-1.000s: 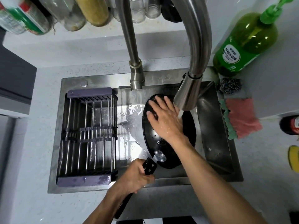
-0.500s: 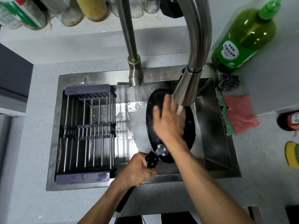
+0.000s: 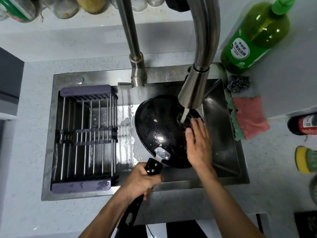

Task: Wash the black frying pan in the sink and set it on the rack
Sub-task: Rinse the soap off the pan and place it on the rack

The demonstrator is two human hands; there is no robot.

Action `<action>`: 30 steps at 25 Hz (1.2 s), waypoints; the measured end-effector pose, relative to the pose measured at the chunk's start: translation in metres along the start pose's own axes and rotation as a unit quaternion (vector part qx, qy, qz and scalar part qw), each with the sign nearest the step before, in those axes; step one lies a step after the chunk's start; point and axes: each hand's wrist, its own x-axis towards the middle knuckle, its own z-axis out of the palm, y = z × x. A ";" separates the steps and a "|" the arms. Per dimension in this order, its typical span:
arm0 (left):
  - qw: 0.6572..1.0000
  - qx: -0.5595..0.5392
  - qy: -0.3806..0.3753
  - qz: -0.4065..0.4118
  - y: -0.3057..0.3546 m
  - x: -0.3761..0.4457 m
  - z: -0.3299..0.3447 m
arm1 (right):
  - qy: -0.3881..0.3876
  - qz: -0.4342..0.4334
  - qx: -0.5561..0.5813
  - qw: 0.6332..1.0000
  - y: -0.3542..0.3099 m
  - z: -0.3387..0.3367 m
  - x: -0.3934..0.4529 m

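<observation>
Two hands: left hand (image 3: 142, 180) grips glossy round black pan (image 3: 159, 127); right hand (image 3: 199, 143) seemingly rubs it.

Green soap bottle (image 3: 253, 35), pink cloth (image 3: 250, 117)

1. A home kitchen: a stainless steel sink (image 3: 221, 179) set in a pale speckled desk (image 3: 30, 212), its faucet (image 3: 197, 83) running
2. Green dish soap bottle (image 3: 253, 36), scouring pad (image 3: 238, 83), pink cloth (image 3: 250, 117) and drying rack (image 3: 85, 136) stand close by
</observation>
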 end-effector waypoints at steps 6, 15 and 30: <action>0.998 -0.053 -0.012 0.037 0.010 0.001 0.006 | 0.047 0.063 0.137 0.987 -0.011 0.011 -0.012; 0.997 0.071 -0.011 0.031 0.018 -0.006 -0.011 | 0.001 0.263 0.333 0.906 -0.034 0.002 -0.009; 0.804 0.581 0.118 0.033 0.011 0.004 -0.027 | -0.054 0.366 0.318 0.873 -0.013 -0.047 0.018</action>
